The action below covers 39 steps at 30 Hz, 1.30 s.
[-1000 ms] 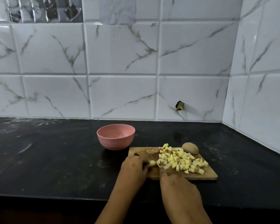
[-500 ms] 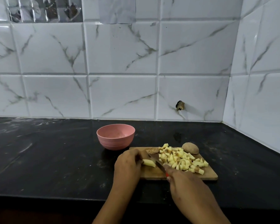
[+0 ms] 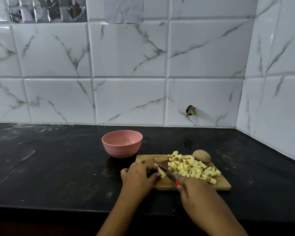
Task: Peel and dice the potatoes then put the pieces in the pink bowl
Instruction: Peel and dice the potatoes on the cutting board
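White wall tiles [image 3: 129, 53] veined with grey are being seen along the far side and the right side, meeting in a corner, and a small dark hole [image 3: 191, 110] is being shown low in one far tile. Below them a black worktop [image 3: 58, 167] is being used. A wooden cutting board [image 3: 221, 183] is being carried on it, right of the middle and toward the near edge. The pink bowl [image 3: 122, 144] is being kept upright on the worktop just beside the board's far left corner; whether the two are touching cannot be told. A heap of diced potato [image 3: 191, 167] is being held on the right half of the board, with bits of brown skin showing on some cubes. A whole potato [image 3: 201, 156], unpeeled, is being kept at the board's far right corner, just beyond the heap. A flat brown slice [image 3: 161, 158] is being left at the far edge, left of the heap.

A pale potato piece [image 3: 161, 172] is being pinned to the left part of the board by the left hand [image 3: 140, 176], its fingers being curled over it. The red handle of a knife [image 3: 166, 172] is being gripped by the right hand [image 3: 196, 189], and the blade is being laid slantwise, its tip pointing far and left, against the right side of that piece. The two hands are being kept near each other but apart, the blade lying between them.
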Each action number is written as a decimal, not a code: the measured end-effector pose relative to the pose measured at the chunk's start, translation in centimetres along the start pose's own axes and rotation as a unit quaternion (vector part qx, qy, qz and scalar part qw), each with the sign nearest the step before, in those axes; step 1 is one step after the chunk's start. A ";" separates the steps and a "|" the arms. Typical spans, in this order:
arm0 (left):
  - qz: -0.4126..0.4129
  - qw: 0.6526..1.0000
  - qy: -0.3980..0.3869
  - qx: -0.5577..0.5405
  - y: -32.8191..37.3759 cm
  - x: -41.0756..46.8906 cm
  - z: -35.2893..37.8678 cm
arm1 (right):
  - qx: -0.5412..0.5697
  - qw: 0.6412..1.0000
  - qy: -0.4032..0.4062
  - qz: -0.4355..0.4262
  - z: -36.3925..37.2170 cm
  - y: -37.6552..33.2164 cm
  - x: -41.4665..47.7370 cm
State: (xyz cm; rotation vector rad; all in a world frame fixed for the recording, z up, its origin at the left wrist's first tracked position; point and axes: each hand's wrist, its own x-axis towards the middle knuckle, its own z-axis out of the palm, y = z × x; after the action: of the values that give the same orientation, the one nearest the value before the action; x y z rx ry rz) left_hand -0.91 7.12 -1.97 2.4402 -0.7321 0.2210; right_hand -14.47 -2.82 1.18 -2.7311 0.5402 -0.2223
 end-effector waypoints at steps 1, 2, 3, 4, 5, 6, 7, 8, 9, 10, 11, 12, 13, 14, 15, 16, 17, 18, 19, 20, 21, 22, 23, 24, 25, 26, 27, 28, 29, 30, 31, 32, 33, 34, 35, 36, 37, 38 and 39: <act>-0.002 1.000 0.000 0.003 0.1 0.0 0.0 | -0.009 1.000 -0.005 0.003 0.3 -0.3 0.1; -0.003 1.000 -0.001 0.006 0.1 0.0 0.0 | -0.021 1.000 -0.009 0.004 0.5 -0.5 0.2; -0.004 1.000 -0.003 0.009 0.2 0.1 -0.1 | -0.034 0.999 -0.015 0.011 0.6 -0.7 0.3; -0.004 1.000 -0.008 0.015 0.2 0.1 -0.1 | -0.045 0.998 -0.023 0.023 0.8 -1.0 0.7; -0.002 1.000 -0.013 0.021 0.2 0.2 -0.1 | -0.053 0.997 -0.032 0.034 0.9 -1.2 0.9; -0.001 1.000 -0.017 0.024 0.3 0.2 -0.1 | -0.060 0.997 -0.030 0.037 1.1 -1.4 1.1; 0.002 0.999 -0.020 0.025 0.3 0.3 -0.1 | -0.064 0.997 -0.026 0.036 1.4 -1.5 1.2; 0.005 1.000 -0.021 0.023 0.2 0.3 -0.1 | -0.064 0.997 -0.018 0.029 1.6 -1.6 1.4; 0.009 1.000 -0.020 0.022 0.2 0.4 0.0 | -0.062 0.998 -0.012 0.018 1.9 -1.5 1.4; 0.014 0.999 -0.018 0.022 0.1 0.4 0.0 | -0.056 0.998 0.001 0.003 2.0 -1.5 1.6; 0.019 0.999 -0.016 0.023 0.1 0.4 0.1 | -0.050 0.999 0.012 -0.012 2.0 -1.5 1.7; 0.022 0.999 -0.014 0.022 0.0 0.4 0.1 | -0.048 0.998 0.022 -0.024 2.0 -1.5 2.0; 0.022 0.999 -0.012 0.021 0.0 0.3 0.1 | -0.049 0.998 0.024 -0.030 2.0 -1.6 2.3; 0.021 1.000 -0.010 0.018 0.0 0.3 0.2 | -0.054 0.998 0.023 -0.033 1.8 -1.7 2.6; 0.018 1.000 -0.007 0.017 0.0 0.3 0.2 | -0.062 0.997 0.020 -0.032 1.7 -1.9 2.6; 0.016 1.000 -0.004 0.017 0.0 0.3 0.3 | -0.070 0.997 0.021 -0.034 1.7 -2.1 2.7; 0.014 1.000 -0.001 0.019 0.1 0.2 0.3 | -0.075 0.996 0.020 -0.036 1.7 -2.2 2.6; 0.012 1.000 0.000 0.020 0.2 0.1 0.3 | -0.080 0.996 0.018 -0.036 1.8 -2.2 2.4; 0.011 1.000 0.001 0.019 0.3 0.0 0.3 | -0.087 0.996 0.010 -0.033 1.9 -2.1 2.0; 0.010 1.000 0.002 0.019 0.3 -0.1 0.3 | -0.092 0.995 0.000 -0.029 1.9 -2.0 1.6; 0.011 1.000 0.004 0.021 0.3 -0.2 0.2 | -0.094 0.995 -0.015 -0.022 1.9 -1.9 1.1; 0.012 1.000 0.008 0.024 0.3 -0.3 0.2 | -0.093 0.995 -0.026 -0.013 1.8 -1.8 0.7; 0.011 0.999 0.013 0.028 0.3 -0.3 0.2 | -0.088 0.996 -0.035 -0.005 1.5 -1.6 0.4; 0.010 0.999 0.016 0.032 0.3 -0.3 0.2 | -0.078 0.996 -0.041 0.002 1.3 -1.3 0.0; 0.010 0.999 0.020 0.032 0.3 -0.3 0.2 | -0.069 0.996 -0.050 0.010 1.0 -1.1 -0.6; 0.010 0.999 0.022 0.030 0.3 -0.3 0.2 | -0.064 0.997 -0.049 0.008 0.8 -0.9 -1.1; 0.009 0.999 0.024 0.025 0.3 -0.3 0.2 | -0.061 0.997 -0.035 -0.004 0.7 -0.6 -1.6; 0.008 0.999 0.025 0.019 0.3 -0.2 0.2 | -0.057 0.998 -0.005 -0.016 0.6 -0.2 -1.7; 0.006 1.000 0.026 0.013 0.2 -0.2 0.2 | -0.053 0.998 0.019 -0.019 0.6 0.1 -1.7; 0.003 1.000 0.026 0.010 0.3 -0.1 0.2 | -0.047 0.998 0.031 -0.014 0.3 0.3 -1.4; 0.001 1.000 0.023 0.011 0.4 0.1 0.2 | -0.036 0.999 0.021 0.002 -0.1 0.2 -1.0; -0.001 1.000 0.018 0.013 0.5 0.3 0.1 | -0.028 0.999 0.004 0.024 -0.4 0.1 -0.7; -0.002 1.000 0.014 0.014 0.6 0.6 -0.1 | -0.023 0.999 -0.012 0.042 -0.6 0.0 -0.3; -0.002 1.000 0.009 0.016 0.8 0.8 -0.2 | -0.022 0.999 -0.011 0.047 -0.7 0.0 -0.1; -0.001 1.000 0.004 0.017 0.9 1.1 -0.3 | -0.022 0.999 -0.010 0.047 -0.7 0.0 0.0; 0.001 1.000 -0.003 0.020 1.0 1.3 -0.4 | -0.016 0.999 -0.005 0.047 -0.7 0.0 0.1; 0.003 1.000 -0.010 0.022 1.0 1.4 -0.4 | -0.012 0.999 -0.003 0.050 -0.6 0.0 -0.1; 0.005 1.000 -0.018 0.022 1.0 1.4 -0.3 | -0.010 0.999 -0.001 0.050 -0.5 -0.1 0.0; 0.004 1.000 -0.023 0.020 0.9 1.3 -0.2 | -0.011 0.999 -0.008 0.052 -0.4 -0.1 0.0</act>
State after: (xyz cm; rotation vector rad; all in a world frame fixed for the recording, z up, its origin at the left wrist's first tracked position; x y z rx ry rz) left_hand -0.35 6.06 -1.01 2.4878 -0.7649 0.1847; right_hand -14.52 -2.82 1.62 -2.7143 0.6812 -0.1683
